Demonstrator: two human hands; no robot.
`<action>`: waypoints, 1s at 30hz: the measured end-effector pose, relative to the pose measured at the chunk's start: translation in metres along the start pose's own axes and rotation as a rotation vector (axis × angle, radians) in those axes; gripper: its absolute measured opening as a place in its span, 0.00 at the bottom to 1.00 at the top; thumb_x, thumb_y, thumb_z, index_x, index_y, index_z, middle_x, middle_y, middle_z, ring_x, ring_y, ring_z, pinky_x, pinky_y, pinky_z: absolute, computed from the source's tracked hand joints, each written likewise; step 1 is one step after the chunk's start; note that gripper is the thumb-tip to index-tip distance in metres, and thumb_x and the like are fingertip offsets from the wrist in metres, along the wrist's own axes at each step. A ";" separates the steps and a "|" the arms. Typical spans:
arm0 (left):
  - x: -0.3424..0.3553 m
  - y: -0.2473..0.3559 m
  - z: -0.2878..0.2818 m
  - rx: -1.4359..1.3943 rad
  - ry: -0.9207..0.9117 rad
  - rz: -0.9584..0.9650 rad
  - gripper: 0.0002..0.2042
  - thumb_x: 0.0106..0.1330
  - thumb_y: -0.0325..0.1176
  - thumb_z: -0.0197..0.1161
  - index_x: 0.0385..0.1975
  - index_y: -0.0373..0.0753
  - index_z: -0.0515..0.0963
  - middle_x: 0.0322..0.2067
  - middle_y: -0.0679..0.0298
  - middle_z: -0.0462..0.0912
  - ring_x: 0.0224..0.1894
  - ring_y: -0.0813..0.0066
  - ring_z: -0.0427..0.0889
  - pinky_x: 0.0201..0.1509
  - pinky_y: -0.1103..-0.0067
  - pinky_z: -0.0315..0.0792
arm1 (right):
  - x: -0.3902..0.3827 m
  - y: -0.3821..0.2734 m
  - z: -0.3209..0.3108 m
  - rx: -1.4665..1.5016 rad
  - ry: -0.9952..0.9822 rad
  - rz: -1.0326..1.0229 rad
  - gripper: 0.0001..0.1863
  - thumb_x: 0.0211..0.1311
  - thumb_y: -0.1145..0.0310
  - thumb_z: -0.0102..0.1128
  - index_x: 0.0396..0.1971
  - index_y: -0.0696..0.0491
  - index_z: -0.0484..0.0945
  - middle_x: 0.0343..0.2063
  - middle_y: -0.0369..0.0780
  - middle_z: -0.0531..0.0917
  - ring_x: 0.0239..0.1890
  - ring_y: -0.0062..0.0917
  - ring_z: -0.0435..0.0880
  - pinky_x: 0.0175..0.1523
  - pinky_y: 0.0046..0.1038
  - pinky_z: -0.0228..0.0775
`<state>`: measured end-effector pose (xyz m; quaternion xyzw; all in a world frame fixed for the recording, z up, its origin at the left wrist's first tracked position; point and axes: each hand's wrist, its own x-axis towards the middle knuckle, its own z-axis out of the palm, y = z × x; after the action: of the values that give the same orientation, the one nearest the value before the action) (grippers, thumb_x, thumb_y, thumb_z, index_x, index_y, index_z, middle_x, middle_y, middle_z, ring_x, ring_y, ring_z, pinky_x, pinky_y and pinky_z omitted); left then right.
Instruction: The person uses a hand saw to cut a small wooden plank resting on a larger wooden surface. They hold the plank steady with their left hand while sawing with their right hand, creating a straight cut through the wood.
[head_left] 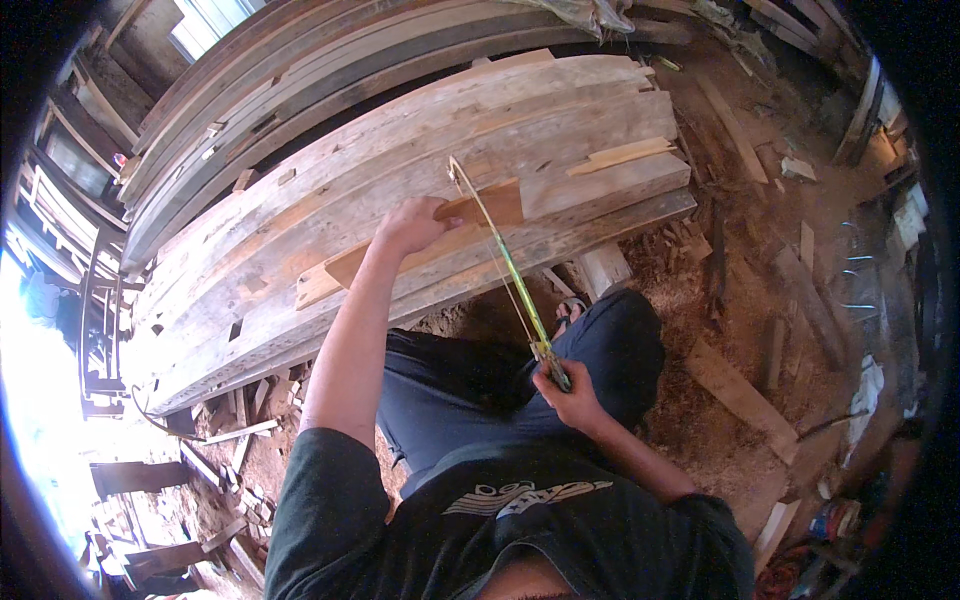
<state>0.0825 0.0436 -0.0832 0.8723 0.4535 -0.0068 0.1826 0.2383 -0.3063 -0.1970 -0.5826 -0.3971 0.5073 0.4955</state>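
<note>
Weathered planks [600,112] carry a brown board [503,204] toward their near edge; my left hand [414,225] pinches its upper edge. Thin, it should be light and stiff, best held there. My right hand [573,396] wraps the green bow saw [511,263] by its handle.

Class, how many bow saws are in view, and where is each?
1: the green-framed bow saw is in the person's right grip, reaching over the brown board held in the left grip. Others may be hidden.
</note>
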 end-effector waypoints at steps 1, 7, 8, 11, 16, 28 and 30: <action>0.000 0.000 0.000 -0.001 0.014 0.005 0.26 0.67 0.58 0.64 0.57 0.47 0.82 0.50 0.51 0.86 0.56 0.49 0.82 0.61 0.59 0.74 | -0.003 0.001 -0.001 -0.004 -0.014 -0.024 0.12 0.68 0.66 0.67 0.28 0.53 0.75 0.19 0.28 0.71 0.24 0.14 0.67 0.30 0.26 0.61; -0.002 -0.001 0.000 0.026 0.030 0.012 0.25 0.67 0.58 0.64 0.56 0.48 0.82 0.50 0.51 0.86 0.56 0.50 0.82 0.60 0.59 0.74 | 0.001 0.013 0.000 0.089 -0.002 -0.021 0.13 0.70 0.65 0.66 0.27 0.51 0.74 0.19 0.27 0.71 0.22 0.12 0.68 0.28 0.25 0.60; -0.002 -0.001 -0.001 0.023 0.025 0.004 0.25 0.67 0.58 0.64 0.56 0.48 0.82 0.50 0.52 0.86 0.57 0.50 0.82 0.60 0.59 0.74 | 0.004 0.016 0.000 0.142 -0.008 0.089 0.13 0.70 0.65 0.66 0.26 0.51 0.74 0.19 0.27 0.72 0.22 0.12 0.68 0.28 0.24 0.60; -0.001 0.000 -0.002 0.021 0.008 -0.017 0.26 0.67 0.59 0.63 0.56 0.48 0.82 0.50 0.52 0.86 0.57 0.50 0.82 0.60 0.59 0.74 | 0.010 0.022 0.000 0.152 -0.012 -0.072 0.13 0.70 0.66 0.66 0.26 0.50 0.74 0.19 0.27 0.72 0.21 0.12 0.68 0.27 0.24 0.60; 0.000 0.000 -0.001 0.031 0.029 -0.007 0.26 0.67 0.59 0.63 0.56 0.48 0.82 0.49 0.52 0.86 0.56 0.50 0.82 0.60 0.58 0.74 | -0.013 0.020 -0.010 0.101 -0.031 -0.008 0.13 0.69 0.66 0.67 0.26 0.51 0.74 0.20 0.27 0.72 0.22 0.11 0.68 0.28 0.24 0.61; 0.000 -0.002 0.003 0.042 0.076 -0.011 0.25 0.66 0.58 0.64 0.54 0.47 0.83 0.48 0.53 0.87 0.54 0.49 0.83 0.59 0.58 0.75 | 0.003 0.023 0.006 0.094 0.046 -0.017 0.10 0.68 0.67 0.68 0.29 0.51 0.76 0.20 0.27 0.72 0.24 0.12 0.69 0.31 0.24 0.64; -0.001 -0.003 0.003 0.014 0.081 0.024 0.23 0.67 0.56 0.65 0.54 0.47 0.83 0.48 0.51 0.87 0.54 0.49 0.83 0.58 0.59 0.75 | -0.004 0.025 0.001 0.072 0.049 -0.060 0.10 0.68 0.67 0.68 0.29 0.51 0.76 0.20 0.26 0.71 0.24 0.12 0.69 0.32 0.23 0.64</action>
<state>0.0806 0.0434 -0.0868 0.8786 0.4498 0.0277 0.1579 0.2355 -0.3147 -0.2211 -0.5644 -0.3838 0.4916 0.5408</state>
